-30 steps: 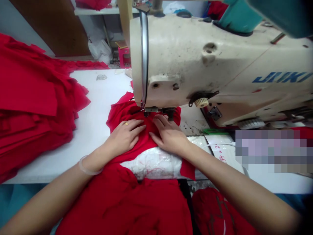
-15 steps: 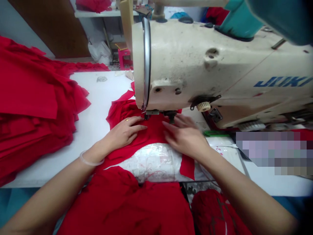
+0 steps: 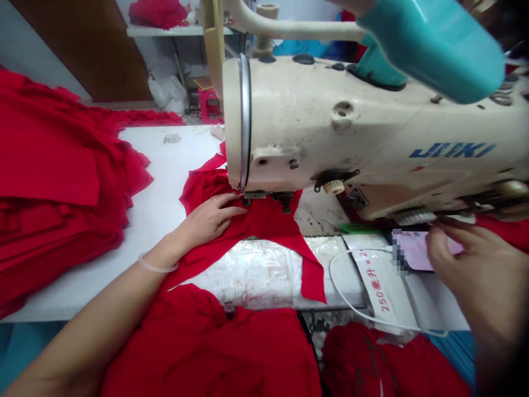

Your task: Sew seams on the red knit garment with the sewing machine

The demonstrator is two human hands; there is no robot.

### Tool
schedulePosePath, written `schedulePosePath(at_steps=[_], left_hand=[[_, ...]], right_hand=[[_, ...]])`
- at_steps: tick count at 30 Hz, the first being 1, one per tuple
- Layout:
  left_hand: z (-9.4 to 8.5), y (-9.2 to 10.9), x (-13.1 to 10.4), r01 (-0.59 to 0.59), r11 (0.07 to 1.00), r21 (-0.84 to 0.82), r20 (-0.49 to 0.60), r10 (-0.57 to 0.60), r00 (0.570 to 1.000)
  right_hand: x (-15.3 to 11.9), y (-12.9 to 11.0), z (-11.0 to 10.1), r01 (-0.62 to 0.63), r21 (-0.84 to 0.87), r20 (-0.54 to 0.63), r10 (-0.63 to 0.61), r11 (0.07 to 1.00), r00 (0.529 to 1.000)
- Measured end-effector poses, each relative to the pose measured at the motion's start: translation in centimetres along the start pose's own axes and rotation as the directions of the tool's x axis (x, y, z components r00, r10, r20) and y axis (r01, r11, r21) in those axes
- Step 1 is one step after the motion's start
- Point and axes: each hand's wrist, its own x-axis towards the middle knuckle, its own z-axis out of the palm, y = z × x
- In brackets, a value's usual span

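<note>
My left hand (image 3: 210, 220) lies with fingers stretched out on a red fabric piece (image 3: 273, 223), its fingertips beside the presser foot (image 3: 247, 202) of the sewing machine (image 3: 289, 110). The fabric runs under the needle area, and a narrow strip of it reaches toward the front table edge. My right hand (image 3: 475, 259) is off the fabric, at the far right over a phone (image 3: 415, 251) with a pinkish, partly pixelated screen. Its thumb and fingers are apart with nothing visible between them. I cannot tell whether they touch the phone. A white cable (image 3: 334, 281) runs from the phone.
A tall pile of red fabric (image 3: 49, 165) covers the table's left side. More red fabric (image 3: 215, 342) hangs at the front edge, and a red bundle (image 3: 363, 358) sits below. A printed white packet (image 3: 384, 292) lies under the cable. A turquoise lamp (image 3: 438, 49) overhangs the machine.
My right hand has left the fabric under the machine and moved right to the phone. My left hand stays on the fabric. The view has shifted slightly.
</note>
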Motion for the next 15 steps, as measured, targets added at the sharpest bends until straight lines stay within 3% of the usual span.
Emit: schedulePosePath(at_steps=[6, 8, 10, 12, 13, 15], left_hand=[[-0.1, 0.3, -0.3, -0.012, 1.0, -0.013, -0.021, 0.011, 1.0], [-0.8, 1.3, -0.7, -0.021, 0.999, -0.035, -0.052, 0.019, 0.998], [-1.7, 2.7, -1.2, 0.028, 0.997, -0.07, -0.102, -0.035, 0.994], [-2.4, 3.9, -1.6, 0.167, 0.982, -0.086, -0.082, -0.174, 0.981], [-2.5, 4.3, -1.5, 0.246, 0.967, -0.065, -0.038, -0.249, 0.968], [-2.2, 4.1, -0.6, 0.373, 0.926, 0.057, 0.044, -0.376, 0.926]], right_hand=[[0.4, -2.4, -2.6, 0.053, -0.174, 0.06, -0.043, 0.983, 0.997], [-0.7, -4.8, -3.9, 0.107, -0.18, 0.034, -0.103, 0.978, 0.994], [-2.2, -8.6, -4.6, 0.208, -0.012, -0.02, -0.208, 0.978, 0.978], [-3.2, -13.3, -4.1, 0.361, 0.301, 0.0, -0.379, 0.882, 0.925], [-3.2, -15.6, -3.3, 0.414, 0.408, 0.084, -0.486, 0.814, 0.87], [-1.9, -19.5, -0.9, 0.465, 0.471, 0.207, -0.606, 0.75, 0.768]])
